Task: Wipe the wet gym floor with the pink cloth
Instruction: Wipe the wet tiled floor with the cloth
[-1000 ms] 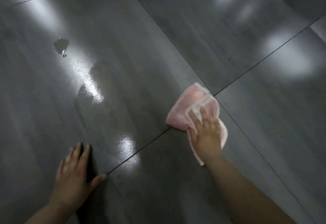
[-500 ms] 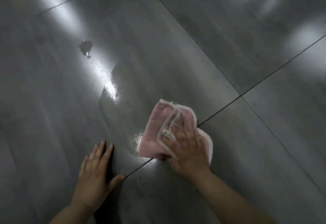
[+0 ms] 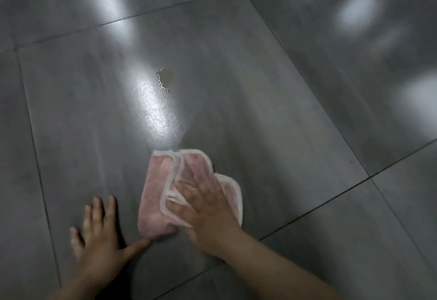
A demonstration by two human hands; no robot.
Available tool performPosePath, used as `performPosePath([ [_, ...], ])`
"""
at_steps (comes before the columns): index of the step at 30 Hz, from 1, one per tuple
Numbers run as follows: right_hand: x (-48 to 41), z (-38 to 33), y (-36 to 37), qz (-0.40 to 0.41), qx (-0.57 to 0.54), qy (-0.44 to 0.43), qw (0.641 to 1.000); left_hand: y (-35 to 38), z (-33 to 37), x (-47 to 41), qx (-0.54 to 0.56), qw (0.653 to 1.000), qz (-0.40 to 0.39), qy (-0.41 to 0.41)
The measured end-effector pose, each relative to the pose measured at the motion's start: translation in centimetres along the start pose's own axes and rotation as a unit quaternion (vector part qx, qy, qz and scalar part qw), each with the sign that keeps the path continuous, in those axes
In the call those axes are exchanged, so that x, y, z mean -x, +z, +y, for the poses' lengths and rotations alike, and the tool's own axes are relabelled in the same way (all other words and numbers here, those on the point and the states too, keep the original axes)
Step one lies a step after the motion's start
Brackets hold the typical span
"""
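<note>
A crumpled pink cloth (image 3: 156, 193) with a pale hem lies on the grey tiled gym floor (image 3: 272, 101). My right hand (image 3: 208, 207) presses flat on the cloth's right half, fingers spread over it. My left hand (image 3: 99, 240) rests palm down on the floor just left of the cloth, its thumb close to the cloth's lower edge. A glossy wet streak (image 3: 156, 110) runs up from the cloth's top edge. A small water puddle (image 3: 164, 79) sits beyond the streak.
Large grey tiles with dark grout lines (image 3: 314, 207) fill the view. Blurred light reflections (image 3: 354, 11) shine on the tiles at the upper right.
My right hand has slid the cloth leftward across the grout line, onto the tile with the wet streak and close to my left hand. The left hand stays planted on the floor.
</note>
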State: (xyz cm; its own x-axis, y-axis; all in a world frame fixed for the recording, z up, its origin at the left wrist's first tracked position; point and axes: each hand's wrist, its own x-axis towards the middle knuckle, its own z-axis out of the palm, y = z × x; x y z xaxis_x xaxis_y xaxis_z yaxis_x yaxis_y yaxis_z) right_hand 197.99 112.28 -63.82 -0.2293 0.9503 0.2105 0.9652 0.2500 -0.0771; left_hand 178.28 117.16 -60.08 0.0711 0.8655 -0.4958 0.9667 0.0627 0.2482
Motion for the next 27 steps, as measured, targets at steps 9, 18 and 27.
performPosePath([
  [9, -0.4, 11.6, -2.1, 0.004, -0.010, 0.458, 0.889, 0.5, -0.2, -0.2, 0.017, 1.000, 0.025, -0.008],
  [18, -7.5, 5.4, 1.1, 0.037, -0.007, 0.088, 0.995, 0.4, -1.1, -0.9, -0.009, 1.000, -0.015, 0.013],
  [27, -5.0, 6.4, -1.2, 0.030, -0.015, 0.486, 0.873, -0.5, -0.5, -0.4, 0.005, 0.999, -0.030, 0.022],
])
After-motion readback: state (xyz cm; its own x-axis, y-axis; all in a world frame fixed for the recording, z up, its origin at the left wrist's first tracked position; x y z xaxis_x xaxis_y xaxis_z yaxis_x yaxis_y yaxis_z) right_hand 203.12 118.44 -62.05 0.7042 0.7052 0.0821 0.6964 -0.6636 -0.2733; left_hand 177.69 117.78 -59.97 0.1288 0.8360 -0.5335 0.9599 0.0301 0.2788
